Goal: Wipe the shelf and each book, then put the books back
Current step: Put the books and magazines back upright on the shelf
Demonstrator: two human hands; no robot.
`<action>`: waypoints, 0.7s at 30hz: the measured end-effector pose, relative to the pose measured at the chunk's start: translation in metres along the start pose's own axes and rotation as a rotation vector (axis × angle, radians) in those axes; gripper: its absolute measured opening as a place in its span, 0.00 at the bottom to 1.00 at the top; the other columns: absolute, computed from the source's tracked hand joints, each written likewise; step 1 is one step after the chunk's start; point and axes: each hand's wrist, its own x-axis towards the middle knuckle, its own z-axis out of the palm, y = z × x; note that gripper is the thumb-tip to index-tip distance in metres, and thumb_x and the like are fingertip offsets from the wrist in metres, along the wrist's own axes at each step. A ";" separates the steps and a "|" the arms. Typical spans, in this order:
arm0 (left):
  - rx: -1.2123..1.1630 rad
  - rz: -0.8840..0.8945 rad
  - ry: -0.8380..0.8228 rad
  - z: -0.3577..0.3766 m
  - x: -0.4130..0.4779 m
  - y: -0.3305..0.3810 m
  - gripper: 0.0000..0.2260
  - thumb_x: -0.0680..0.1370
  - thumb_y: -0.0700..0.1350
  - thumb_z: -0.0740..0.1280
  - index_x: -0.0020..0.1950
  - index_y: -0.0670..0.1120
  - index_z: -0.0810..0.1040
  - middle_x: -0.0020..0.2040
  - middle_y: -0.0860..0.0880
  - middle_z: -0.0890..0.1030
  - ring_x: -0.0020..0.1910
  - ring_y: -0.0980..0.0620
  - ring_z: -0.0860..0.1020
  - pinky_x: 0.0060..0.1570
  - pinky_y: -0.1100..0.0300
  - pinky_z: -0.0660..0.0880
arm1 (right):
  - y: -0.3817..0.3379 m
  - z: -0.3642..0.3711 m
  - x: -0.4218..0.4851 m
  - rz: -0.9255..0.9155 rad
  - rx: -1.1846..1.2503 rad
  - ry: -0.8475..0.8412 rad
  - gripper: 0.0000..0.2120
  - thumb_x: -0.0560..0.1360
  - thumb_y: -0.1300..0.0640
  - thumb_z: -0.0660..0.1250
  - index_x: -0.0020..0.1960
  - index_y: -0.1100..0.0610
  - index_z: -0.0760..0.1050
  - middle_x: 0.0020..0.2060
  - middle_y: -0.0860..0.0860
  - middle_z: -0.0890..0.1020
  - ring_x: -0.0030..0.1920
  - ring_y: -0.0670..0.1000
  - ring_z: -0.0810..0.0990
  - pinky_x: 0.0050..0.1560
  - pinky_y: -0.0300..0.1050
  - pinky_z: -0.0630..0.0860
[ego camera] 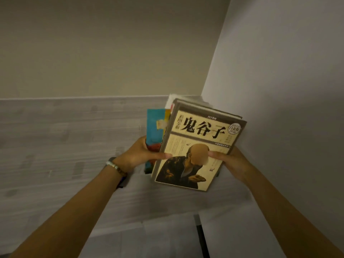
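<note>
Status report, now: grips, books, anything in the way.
Left grip and right grip both hold the book stack, thumbs on top cover. Stack over the shelf, near the side wall. Nothing visible blocking.

shelf [55, 146]: grey woodgrain, matt; book [197, 149]: glossy paper cover

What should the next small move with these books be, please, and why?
Probably square things up first: the left hand pushes the blue book in under the beige book. The pile is fanned, the blue one juts out leftward, and the right hand grips only the opposite edge above the grey shelf, so one could slip.
</note>
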 end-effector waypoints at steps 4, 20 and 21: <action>-0.030 -0.024 0.052 -0.001 -0.005 -0.029 0.26 0.62 0.46 0.79 0.58 0.50 0.76 0.56 0.48 0.82 0.58 0.49 0.79 0.54 0.51 0.78 | 0.004 0.003 0.002 -0.001 -0.134 -0.065 0.27 0.59 0.60 0.79 0.57 0.53 0.78 0.53 0.49 0.84 0.55 0.49 0.81 0.58 0.52 0.76; -0.117 -0.030 0.031 -0.016 -0.008 -0.048 0.38 0.52 0.56 0.81 0.58 0.47 0.75 0.53 0.52 0.83 0.55 0.54 0.81 0.46 0.63 0.79 | 0.009 0.022 0.013 0.128 -0.116 -0.251 0.28 0.63 0.61 0.75 0.61 0.52 0.74 0.53 0.46 0.83 0.56 0.46 0.80 0.50 0.38 0.76; -0.107 -0.034 0.011 -0.017 -0.008 -0.046 0.37 0.53 0.56 0.81 0.58 0.47 0.75 0.53 0.53 0.83 0.54 0.54 0.81 0.46 0.64 0.78 | 0.008 0.022 0.014 0.142 -0.128 -0.267 0.28 0.64 0.60 0.77 0.62 0.51 0.74 0.53 0.45 0.83 0.56 0.45 0.80 0.51 0.38 0.76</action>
